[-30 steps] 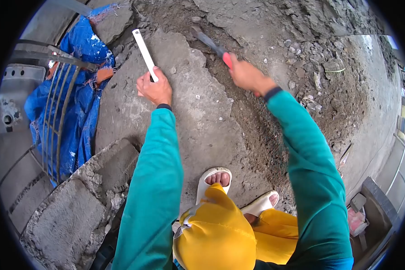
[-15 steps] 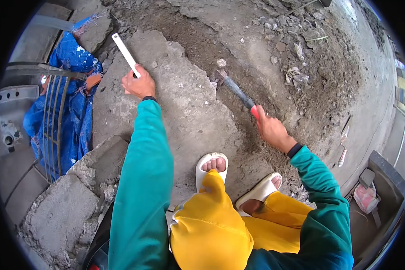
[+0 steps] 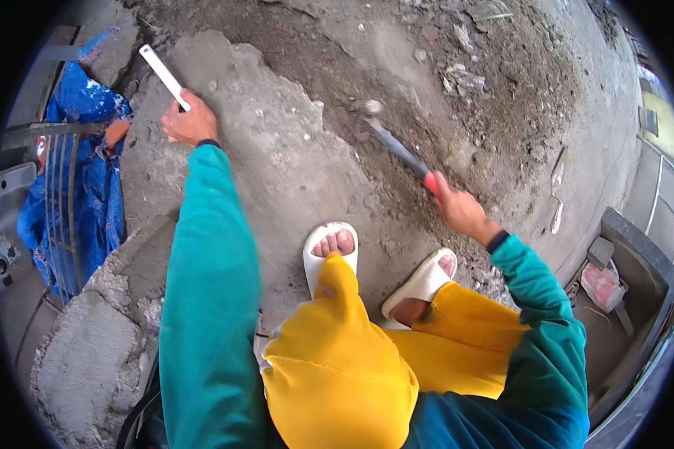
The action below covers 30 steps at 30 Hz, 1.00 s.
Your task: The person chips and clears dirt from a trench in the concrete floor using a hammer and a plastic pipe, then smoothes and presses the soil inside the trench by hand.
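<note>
My left hand (image 3: 190, 120) is closed around the lower end of a white flat bar (image 3: 162, 76) with a small hole at its tip. The bar points up and left over the broken concrete slab (image 3: 277, 142). In my right hand (image 3: 463, 209) is a hammer (image 3: 403, 148) with a dark handle and a red grip. Its head, slightly blurred, is over the loose soil (image 3: 352, 86) just right of the slab's jagged edge. Whether the head touches the ground I cannot tell.
Left lie a blue tarp (image 3: 75, 179), a metal rack (image 3: 61, 213) and a concrete block (image 3: 90, 352). Rubble and a crumpled clear plastic piece (image 3: 464, 81) are upper right. A trowel (image 3: 557, 191) lies on the ground at right, above a grey tub (image 3: 629, 299) holding a pinkish bag (image 3: 603, 286).
The view has shifted, so the ground and left hand appear farther left. Against the slab, the hammer has moved right, away from its edge. Both hands keep their hold.
</note>
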### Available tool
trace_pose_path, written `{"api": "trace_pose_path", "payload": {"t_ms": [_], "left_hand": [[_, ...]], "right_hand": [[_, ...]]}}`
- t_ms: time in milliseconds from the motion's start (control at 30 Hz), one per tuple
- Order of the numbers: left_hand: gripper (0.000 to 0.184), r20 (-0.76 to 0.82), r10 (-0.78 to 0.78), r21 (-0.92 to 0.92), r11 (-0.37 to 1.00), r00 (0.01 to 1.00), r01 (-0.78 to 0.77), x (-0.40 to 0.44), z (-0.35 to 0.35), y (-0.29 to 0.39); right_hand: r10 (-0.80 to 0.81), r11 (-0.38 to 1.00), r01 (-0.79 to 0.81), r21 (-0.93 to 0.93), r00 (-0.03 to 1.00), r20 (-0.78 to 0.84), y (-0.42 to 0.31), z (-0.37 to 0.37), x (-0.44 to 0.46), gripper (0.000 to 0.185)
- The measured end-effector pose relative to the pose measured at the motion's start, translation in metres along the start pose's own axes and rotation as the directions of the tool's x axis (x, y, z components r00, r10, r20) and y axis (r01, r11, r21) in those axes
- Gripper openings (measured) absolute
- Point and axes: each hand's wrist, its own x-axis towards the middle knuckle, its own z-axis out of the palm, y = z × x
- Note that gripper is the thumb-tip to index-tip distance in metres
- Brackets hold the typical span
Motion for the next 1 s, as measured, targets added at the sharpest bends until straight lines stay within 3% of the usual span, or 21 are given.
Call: {"api": "trace_pose_path", "payload": {"t_ms": [167,233,367,433,467,567,800,833,900,1000], "left_hand": [[0.045,0.044,-0.007,-0.052,0.999,0.999,0.010,0.002,-0.008,0.007],[0.045,0.097,-0.029,-0.046,0.998,0.995,0.034,0.003,-0.007,0.004],[0.046,0.120,-0.037,-0.035,0.999,0.992,0.041,0.004,-0.007,0.003],[0.045,0.116,-0.034,-0.040,0.998,0.993,0.039,0.001,-0.009,0.006],[0.045,0.105,-0.027,-0.052,0.998,0.994,0.033,0.002,-0.009,0.007],[0.044,0.196,-0.069,-0.059,0.995,0.978,0.082,0.006,-0.015,0.011],[0.042,0.014,0.003,-0.055,0.998,1.000,-0.002,0.001,-0.002,0.001],[0.041,0.024,-0.008,-0.052,0.999,1.000,0.009,0.001,-0.006,0.006],[0.041,0.023,-0.007,-0.049,0.999,1.000,0.008,0.002,-0.006,0.003],[0.040,0.034,-0.008,-0.071,0.997,0.999,0.010,0.001,-0.008,0.009]], "right_hand": [[0.140,0.979,-0.085,-0.183,0.939,0.313,0.066,-0.024,-0.122,0.055],[0.176,0.963,-0.083,-0.255,0.914,0.365,0.088,-0.034,-0.166,0.055],[0.211,0.950,-0.100,-0.296,0.905,0.370,0.104,-0.054,-0.222,0.054],[0.201,0.963,-0.134,-0.234,0.936,0.291,0.095,-0.062,-0.227,0.052],[0.197,0.964,-0.132,-0.229,0.936,0.290,0.090,-0.062,-0.218,0.052],[-0.012,0.999,0.012,-0.044,1.000,0.012,0.057,-0.067,-0.145,0.048],[-0.247,0.966,0.224,-0.126,0.945,-0.214,-0.031,-0.079,0.079,0.039],[-0.261,0.963,0.239,-0.126,0.943,-0.209,-0.035,-0.077,0.097,0.039],[-0.147,0.953,0.094,-0.287,0.975,-0.168,-0.039,-0.070,0.114,0.027],[-0.080,0.975,0.048,-0.216,0.987,-0.142,-0.013,-0.041,0.083,0.026]]}}
